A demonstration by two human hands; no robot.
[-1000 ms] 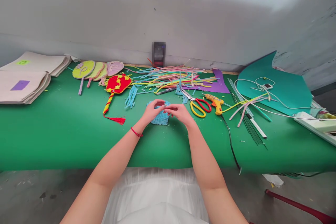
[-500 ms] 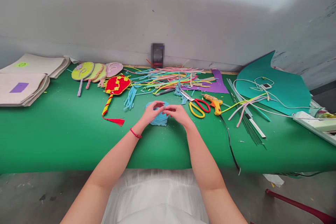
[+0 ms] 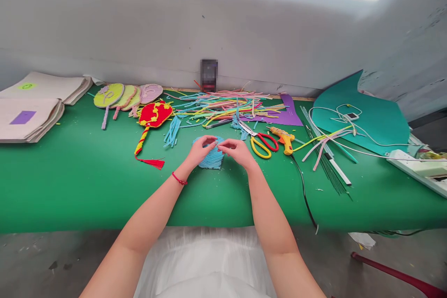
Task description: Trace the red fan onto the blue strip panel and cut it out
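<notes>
A light blue piece of rows of chenille stems lies flat on the green table in front of me. My left hand is over its left edge, thumb and fingers pinched together. At its right edge my right hand is also closed in a pinch. Whatever sits between the fingertips is too small to make out. Beyond my right hand lie scissors with red and yellow handles, their blades over short blue offcuts. A yellow glue gun rests to their right.
Loose coloured chenille stems are heaped at the back. To the left are a red fan, several pastel fans and stacked paper pads. On the right are a purple sheet, a teal sheet, cables and a power strip.
My fingertips have drawn slightly apart, widening the gap between the two hands above the blue piece. The whole view has shifted a little; the things on the table look the same.
</notes>
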